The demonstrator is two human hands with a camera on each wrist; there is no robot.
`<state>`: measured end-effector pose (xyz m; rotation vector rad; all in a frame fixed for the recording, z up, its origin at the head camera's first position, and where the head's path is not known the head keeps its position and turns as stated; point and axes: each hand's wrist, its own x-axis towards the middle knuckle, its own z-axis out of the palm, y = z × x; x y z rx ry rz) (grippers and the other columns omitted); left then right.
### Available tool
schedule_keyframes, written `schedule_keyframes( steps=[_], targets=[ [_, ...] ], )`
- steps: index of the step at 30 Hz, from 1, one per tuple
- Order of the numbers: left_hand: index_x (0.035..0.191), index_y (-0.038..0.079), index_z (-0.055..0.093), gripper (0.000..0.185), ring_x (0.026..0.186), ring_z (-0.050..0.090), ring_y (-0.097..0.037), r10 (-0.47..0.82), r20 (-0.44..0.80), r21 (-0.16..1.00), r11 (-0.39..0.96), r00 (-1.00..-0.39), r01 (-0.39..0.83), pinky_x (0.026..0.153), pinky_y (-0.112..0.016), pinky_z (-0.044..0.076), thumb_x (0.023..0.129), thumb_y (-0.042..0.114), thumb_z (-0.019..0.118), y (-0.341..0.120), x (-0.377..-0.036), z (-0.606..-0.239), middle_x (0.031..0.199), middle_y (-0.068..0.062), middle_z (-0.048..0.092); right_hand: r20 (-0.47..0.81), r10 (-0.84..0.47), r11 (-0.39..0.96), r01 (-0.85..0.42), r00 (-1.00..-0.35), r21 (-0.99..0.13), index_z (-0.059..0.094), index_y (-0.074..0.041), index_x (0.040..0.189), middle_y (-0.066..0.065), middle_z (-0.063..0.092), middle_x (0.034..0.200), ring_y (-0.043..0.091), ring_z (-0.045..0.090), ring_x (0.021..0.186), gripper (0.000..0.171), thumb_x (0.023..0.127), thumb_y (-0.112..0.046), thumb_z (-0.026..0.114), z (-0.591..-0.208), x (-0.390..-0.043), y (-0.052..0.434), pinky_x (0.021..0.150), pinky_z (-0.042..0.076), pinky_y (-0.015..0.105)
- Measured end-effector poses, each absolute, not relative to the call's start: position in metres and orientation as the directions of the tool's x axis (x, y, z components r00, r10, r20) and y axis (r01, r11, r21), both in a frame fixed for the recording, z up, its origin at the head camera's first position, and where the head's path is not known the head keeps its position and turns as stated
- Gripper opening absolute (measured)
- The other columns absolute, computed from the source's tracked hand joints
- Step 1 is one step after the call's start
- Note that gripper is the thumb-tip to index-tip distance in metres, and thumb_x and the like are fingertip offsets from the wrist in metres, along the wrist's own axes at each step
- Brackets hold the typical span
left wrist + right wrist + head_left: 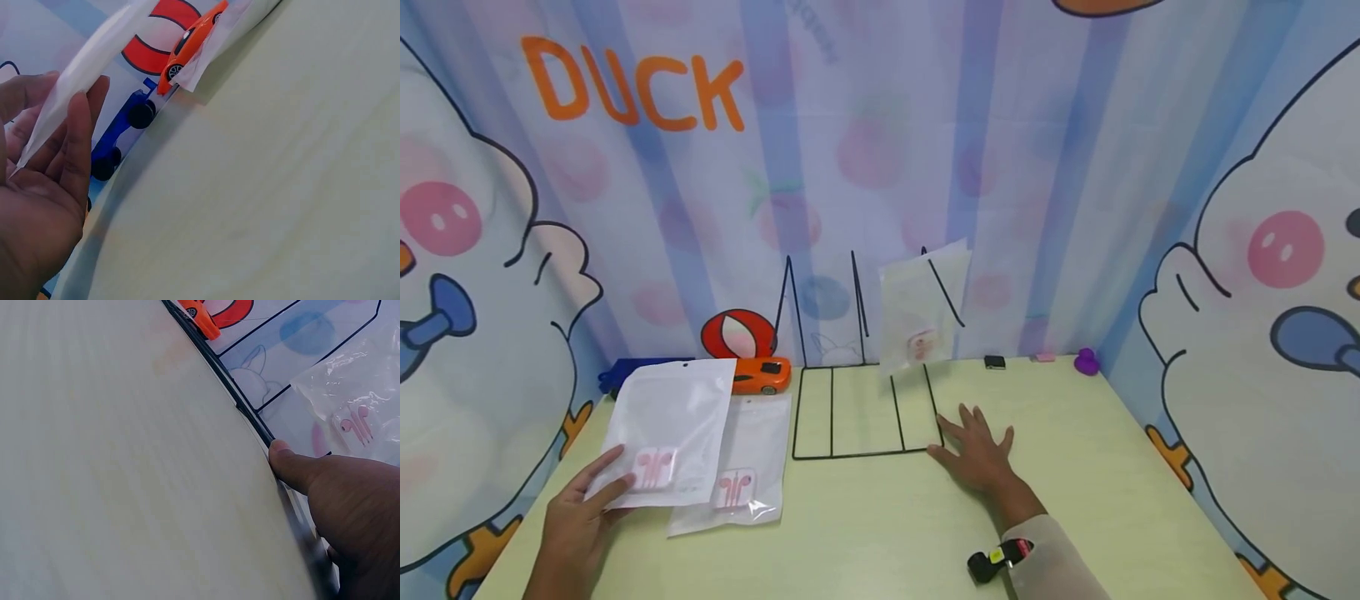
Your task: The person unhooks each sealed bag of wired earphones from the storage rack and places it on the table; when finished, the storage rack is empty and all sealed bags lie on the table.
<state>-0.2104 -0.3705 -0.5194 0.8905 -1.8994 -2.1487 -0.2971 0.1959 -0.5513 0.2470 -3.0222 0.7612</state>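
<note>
My left hand [580, 508] pinches a white plastic pouch [673, 417] near its lower left corner, between thumb and fingers. Pink earphones in a case show through its front. The left wrist view has this pouch [81, 69] edge-on. Beneath it on the table lies a second similar pouch [760, 450]. Fingers spread, my right hand [977, 454] rests at the right front corner of a black wire rack [850, 455], and its thumb [284, 459] touches the rack's frame in the right wrist view. A third earphone pouch [917, 308] hangs on the rack's right side.
An orange toy car [762, 377] and a blue toy car [122, 134] stand at the back left. Along the back right edge are a small black item [995, 362], a pink block [1042, 357] and a purple duck [1086, 362]. A printed curtain [880, 125] backs the table.
</note>
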Motion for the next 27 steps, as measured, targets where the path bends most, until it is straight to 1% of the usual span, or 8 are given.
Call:
schedule_keyframes(
  steps=[6, 8, 10, 12, 15, 20, 23, 27],
  targets=[
    [0.159, 0.032, 0.058, 0.074, 0.094, 0.067, 0.009, -0.491, -0.352, 0.935, -0.231, -0.797, -0.271, 0.08, -0.02, 0.065, 0.094, 0.012, 0.087, -0.378, -0.213, -0.525, 0.181, 0.012, 0.029, 0.058, -0.147, 0.872, -0.157, -0.987, -0.464, 0.053, -0.025, 0.164, 0.021, 0.028, 0.18, 0.048, 0.016, 0.17, 0.066, 0.106, -0.056, 0.063, -0.552, -0.297, 0.195, 0.121, -0.003, 0.091],
    [0.159, 0.034, 0.058, 0.074, 0.106, 0.066, 0.006, -0.494, -0.363, 0.931, -0.233, -0.79, -0.282, 0.081, -0.019, 0.064, 0.094, 0.013, 0.088, -0.381, -0.213, -0.526, 0.181, 0.012, 0.028, 0.059, -0.147, 0.872, -0.158, -0.987, -0.463, 0.053, -0.025, 0.164, 0.021, 0.029, 0.18, 0.049, 0.016, 0.169, 0.066, 0.106, -0.056, 0.063, -0.552, -0.297, 0.195, 0.121, -0.003, 0.091],
    [0.16, 0.033, 0.057, 0.072, 0.129, 0.061, -0.002, -0.499, -0.365, 0.931, -0.215, -0.786, -0.295, 0.083, -0.016, 0.063, 0.096, 0.013, 0.086, -0.384, -0.213, -0.527, 0.182, 0.012, 0.025, 0.055, -0.147, 0.874, -0.156, -0.988, -0.46, 0.053, -0.025, 0.164, 0.021, 0.029, 0.18, 0.049, 0.016, 0.169, 0.067, 0.106, -0.056, 0.062, -0.552, -0.297, 0.195, 0.121, -0.002, 0.091],
    [0.161, 0.03, 0.055, 0.071, 0.152, 0.049, -0.014, -0.505, -0.35, 0.937, -0.17, -0.789, -0.306, 0.091, -0.017, 0.061, 0.098, 0.015, 0.084, -0.387, -0.211, -0.529, 0.184, 0.01, 0.021, 0.055, -0.148, 0.874, -0.157, -0.987, -0.46, 0.053, -0.025, 0.164, 0.021, 0.029, 0.18, 0.049, 0.016, 0.169, 0.066, 0.106, -0.056, 0.063, -0.552, -0.297, 0.195, 0.121, -0.002, 0.091],
    [0.163, 0.025, 0.052, 0.069, 0.168, 0.027, -0.024, -0.518, -0.319, 0.941, -0.076, -0.794, -0.329, 0.111, -0.024, 0.05, 0.101, 0.017, 0.08, -0.391, -0.209, -0.53, 0.185, 0.007, 0.016, 0.059, -0.15, 0.87, -0.16, -0.987, -0.467, 0.053, -0.025, 0.164, 0.021, 0.029, 0.18, 0.049, 0.016, 0.169, 0.066, 0.106, -0.056, 0.063, -0.552, -0.296, 0.195, 0.12, -0.002, 0.092],
    [0.164, 0.019, 0.051, 0.066, 0.173, 0.015, -0.025, -0.559, -0.284, 0.933, 0.026, -0.779, -0.359, 0.131, -0.043, 0.031, 0.103, 0.02, 0.077, -0.396, -0.209, -0.53, 0.184, -0.001, 0.02, 0.066, -0.152, 0.867, -0.166, -0.986, -0.471, 0.053, -0.025, 0.163, 0.022, 0.029, 0.18, 0.049, 0.016, 0.169, 0.067, 0.106, -0.057, 0.063, -0.554, -0.297, 0.196, 0.12, -0.002, 0.092],
    [0.163, 0.015, 0.051, 0.065, 0.173, 0.014, -0.028, -0.582, -0.276, 0.927, 0.051, -0.765, -0.373, 0.134, -0.049, 0.028, 0.104, 0.02, 0.077, -0.398, -0.209, -0.531, 0.183, -0.005, 0.022, 0.062, -0.153, 0.868, -0.164, -0.986, -0.469, 0.053, -0.025, 0.164, 0.022, 0.028, 0.18, 0.049, 0.016, 0.169, 0.067, 0.106, -0.058, 0.062, -0.555, -0.298, 0.196, 0.12, -0.003, 0.092],
    [0.163, 0.014, 0.05, 0.064, 0.173, 0.014, -0.028, -0.604, -0.275, 0.921, 0.057, -0.748, -0.385, 0.135, -0.05, 0.027, 0.104, 0.017, 0.076, -0.402, -0.208, -0.53, 0.182, -0.006, 0.025, 0.053, -0.155, 0.866, -0.162, -0.986, -0.473, 0.052, -0.025, 0.164, 0.022, 0.027, 0.18, 0.048, 0.015, 0.17, 0.067, 0.106, -0.058, 0.062, -0.554, -0.298, 0.196, 0.12, -0.004, 0.092]
  ],
)
